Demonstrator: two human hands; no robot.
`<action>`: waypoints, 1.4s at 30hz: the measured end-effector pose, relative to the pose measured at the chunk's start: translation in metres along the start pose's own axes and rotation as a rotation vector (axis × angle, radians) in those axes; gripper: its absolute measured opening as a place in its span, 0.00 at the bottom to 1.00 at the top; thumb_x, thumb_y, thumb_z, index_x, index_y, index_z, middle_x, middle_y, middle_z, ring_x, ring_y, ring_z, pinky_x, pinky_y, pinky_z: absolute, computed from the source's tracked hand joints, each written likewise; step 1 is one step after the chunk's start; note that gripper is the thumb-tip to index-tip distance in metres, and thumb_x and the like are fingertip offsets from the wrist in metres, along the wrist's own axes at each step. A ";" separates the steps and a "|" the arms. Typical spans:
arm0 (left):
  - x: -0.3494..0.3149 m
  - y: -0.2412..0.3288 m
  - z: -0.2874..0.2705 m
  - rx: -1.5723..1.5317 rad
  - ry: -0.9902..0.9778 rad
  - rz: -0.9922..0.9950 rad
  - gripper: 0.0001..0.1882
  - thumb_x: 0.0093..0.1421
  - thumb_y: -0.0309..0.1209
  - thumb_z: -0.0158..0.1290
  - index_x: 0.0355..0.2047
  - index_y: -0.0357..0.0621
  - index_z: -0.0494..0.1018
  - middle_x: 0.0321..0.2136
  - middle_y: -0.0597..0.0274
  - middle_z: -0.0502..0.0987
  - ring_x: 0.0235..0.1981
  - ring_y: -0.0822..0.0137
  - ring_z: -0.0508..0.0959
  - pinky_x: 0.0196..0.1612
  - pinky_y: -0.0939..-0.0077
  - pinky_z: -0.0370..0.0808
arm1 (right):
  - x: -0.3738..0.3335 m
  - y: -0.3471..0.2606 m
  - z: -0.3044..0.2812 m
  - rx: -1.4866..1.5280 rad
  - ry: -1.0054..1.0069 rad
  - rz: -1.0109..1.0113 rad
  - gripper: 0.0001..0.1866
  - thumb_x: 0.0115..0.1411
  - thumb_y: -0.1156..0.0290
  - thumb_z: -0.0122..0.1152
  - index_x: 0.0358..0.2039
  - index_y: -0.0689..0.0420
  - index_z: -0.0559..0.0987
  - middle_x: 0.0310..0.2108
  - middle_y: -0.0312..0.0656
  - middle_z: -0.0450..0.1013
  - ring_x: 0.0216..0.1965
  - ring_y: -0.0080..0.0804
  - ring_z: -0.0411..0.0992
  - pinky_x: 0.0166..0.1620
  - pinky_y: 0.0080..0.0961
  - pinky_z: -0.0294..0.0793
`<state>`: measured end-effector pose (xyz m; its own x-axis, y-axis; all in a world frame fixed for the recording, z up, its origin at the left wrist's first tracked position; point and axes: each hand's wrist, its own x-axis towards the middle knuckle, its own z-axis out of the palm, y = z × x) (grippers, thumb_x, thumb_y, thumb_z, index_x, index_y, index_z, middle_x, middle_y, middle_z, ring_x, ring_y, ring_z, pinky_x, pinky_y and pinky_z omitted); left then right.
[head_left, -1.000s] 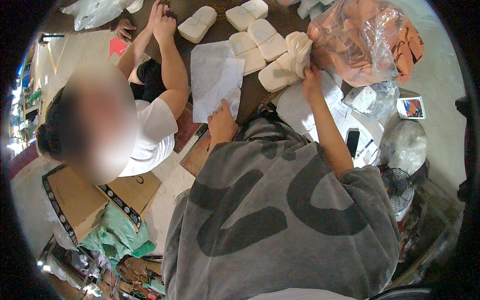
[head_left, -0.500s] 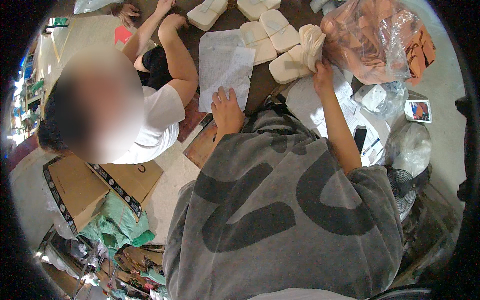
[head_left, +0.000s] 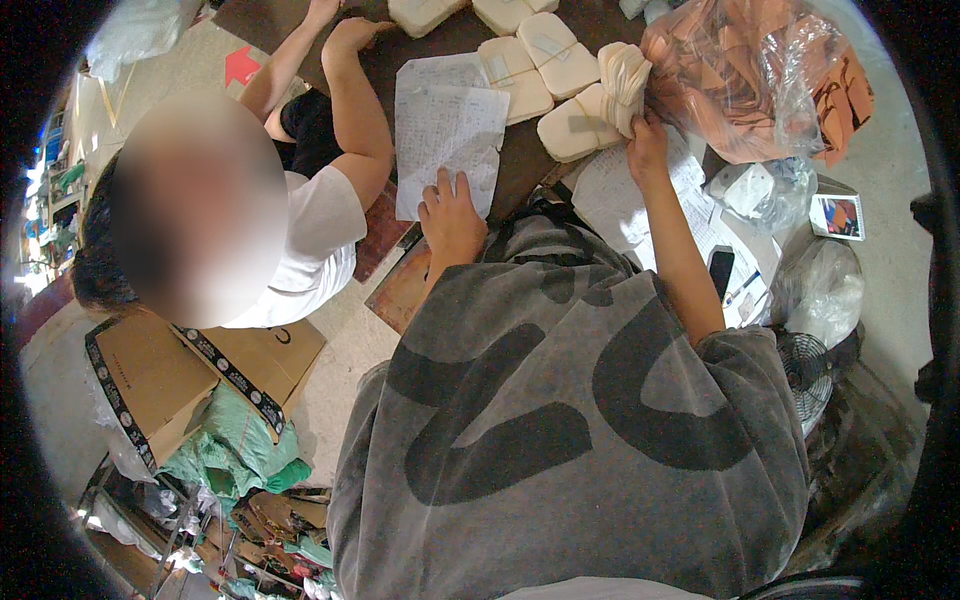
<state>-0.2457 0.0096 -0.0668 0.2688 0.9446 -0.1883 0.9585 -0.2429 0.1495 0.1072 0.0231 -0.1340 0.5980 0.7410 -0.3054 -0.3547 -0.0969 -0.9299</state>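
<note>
My left hand (head_left: 453,215) lies with its fingers stretched over the lower part of a handwritten paper sheet (head_left: 448,125). At the right, my right hand (head_left: 647,148) is closed on the edge of a bundle of thin cream-coloured pieces (head_left: 622,82), which stands fanned and tilted up. Under and beside it sits a flatter tied stack (head_left: 572,130) of the same cream pieces. More banded stacks (head_left: 553,55) of rounded rectangular shape lie just beyond, on the dark table (head_left: 525,150).
A clear plastic bag of orange-brown pieces (head_left: 720,80) fills the far right. Papers (head_left: 690,225), a black phone (head_left: 721,268) and a small fan (head_left: 803,375) are at my right. A person in a white shirt (head_left: 325,225) sits at my left, near cardboard boxes (head_left: 160,375).
The view has shifted slightly. Both my hands keep their places on the sheet and the fanned bundle. Another hand seen at the top left is out of view now.
</note>
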 end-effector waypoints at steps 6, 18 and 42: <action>0.002 -0.002 -0.003 -0.023 0.010 0.014 0.32 0.52 0.27 0.58 0.60 0.49 0.71 0.64 0.53 0.66 0.56 0.45 0.71 0.56 0.47 0.73 | -0.004 -0.006 0.004 0.023 0.008 0.020 0.27 0.64 0.74 0.54 0.63 0.66 0.70 0.60 0.46 0.71 0.59 0.37 0.69 0.65 0.33 0.65; 0.019 -0.005 -0.013 -0.030 -0.018 0.040 0.40 0.53 0.26 0.56 0.69 0.55 0.64 0.56 0.55 0.72 0.50 0.45 0.74 0.51 0.47 0.76 | -0.008 -0.010 0.006 0.010 -0.021 -0.011 0.28 0.63 0.75 0.53 0.64 0.67 0.68 0.62 0.47 0.69 0.61 0.38 0.68 0.67 0.34 0.62; 0.032 -0.009 -0.006 0.087 0.132 0.130 0.38 0.51 0.26 0.58 0.66 0.58 0.71 0.45 0.57 0.71 0.41 0.50 0.72 0.43 0.56 0.71 | -0.006 -0.011 0.006 -0.038 0.009 0.027 0.25 0.66 0.73 0.54 0.63 0.64 0.70 0.60 0.43 0.71 0.58 0.34 0.70 0.62 0.30 0.67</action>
<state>-0.2465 0.0432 -0.0684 0.3812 0.9235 -0.0433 0.9228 -0.3772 0.0787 0.1026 0.0236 -0.1207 0.5950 0.7318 -0.3324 -0.3438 -0.1421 -0.9282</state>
